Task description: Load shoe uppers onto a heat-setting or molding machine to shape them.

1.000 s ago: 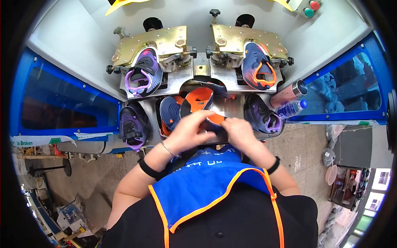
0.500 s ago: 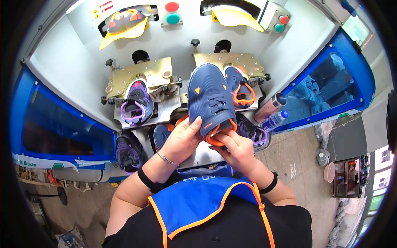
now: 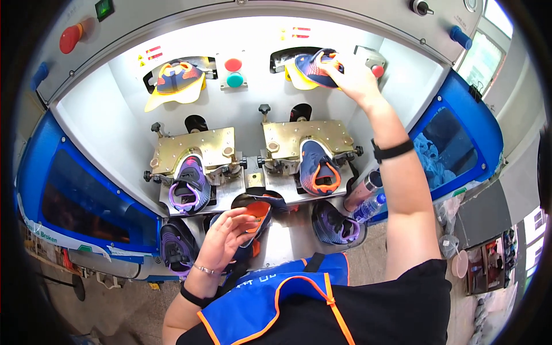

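Observation:
My right hand [image 3: 352, 76] is reached up to the right yellow form [image 3: 300, 77], its fingers closed on a navy shoe upper [image 3: 316, 66] with orange parts that sits over the form. Glare blurs some of the fingertips. Low at the front, my left hand [image 3: 225, 237] holds nothing, its fingers apart. It hovers beside an orange-lined navy shoe upper [image 3: 261, 214] and partly covers it. A navy shoe [image 3: 318, 169] with an orange collar sits at the right brass plate [image 3: 310, 137]; a black and purple shoe [image 3: 190, 185] sits at the left brass plate [image 3: 198, 148].
Another patterned upper [image 3: 175, 79] covers the left yellow form. Red and green buttons [image 3: 234, 72] sit between the forms. Purple-trimmed shoes lie on the shelf at left [image 3: 177, 244] and right [image 3: 333, 224]. A metal flask [image 3: 363, 190] and plastic bottle [image 3: 369, 208] stand beside the blue right-hand panel [image 3: 480, 144].
Both hands held a navy shoe in front of me. Now my right hand is up at the right form, which was bare and bears an upper. My left hand has let go. The view has tilted up.

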Tool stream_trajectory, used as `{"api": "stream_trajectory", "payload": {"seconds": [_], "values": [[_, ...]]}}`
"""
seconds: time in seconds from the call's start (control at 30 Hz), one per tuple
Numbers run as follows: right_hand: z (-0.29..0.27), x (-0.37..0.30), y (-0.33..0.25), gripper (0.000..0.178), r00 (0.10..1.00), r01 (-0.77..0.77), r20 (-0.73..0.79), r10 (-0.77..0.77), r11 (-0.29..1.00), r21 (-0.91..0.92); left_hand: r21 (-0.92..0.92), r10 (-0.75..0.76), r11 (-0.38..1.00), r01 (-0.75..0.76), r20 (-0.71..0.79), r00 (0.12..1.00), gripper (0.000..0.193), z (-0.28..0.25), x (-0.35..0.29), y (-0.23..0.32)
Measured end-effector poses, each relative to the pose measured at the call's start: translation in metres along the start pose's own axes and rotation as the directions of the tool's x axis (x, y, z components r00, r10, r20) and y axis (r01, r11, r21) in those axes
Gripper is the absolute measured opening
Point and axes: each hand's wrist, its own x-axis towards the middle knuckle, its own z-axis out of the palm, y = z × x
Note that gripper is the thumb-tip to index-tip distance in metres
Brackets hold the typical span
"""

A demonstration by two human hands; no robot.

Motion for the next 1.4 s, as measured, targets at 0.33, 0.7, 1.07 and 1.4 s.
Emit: {"api": "stream_trajectory", "payload": {"seconds": [0.33,0.7,1.07,1.4], "values": [[0.102,-0.05,0.069,0.055,0.672,-0.233,-0.494,0.551,0.791,0.566,0.04,0.189,0.981,-0.188,-0.397,0.898,0.039,-0.053,-0.082,-0.005],[0.062,-0.078,0.068,0.053,0.778,-0.395,-0.084,0.623,0.588,0.706,-0.009,0.037,0.999,-0.045,-0.435,0.9,0.027,-0.056,-0.083,-0.011],[0.059,-0.302,-0.158,0.029,0.889,-0.348,0.455,-0.041,0.585,0.733,0.809,0.563,0.25,0.532,-0.569,0.6,0.022,-0.116,-0.151,-0.024],[0.091,-0.33,-0.204,0.029,0.742,-0.591,0.665,0.084,0.552,0.589,0.803,0.547,-0.362,0.474,-0.229,0.805,0.027,-0.18,-0.172,-0.043]]}}
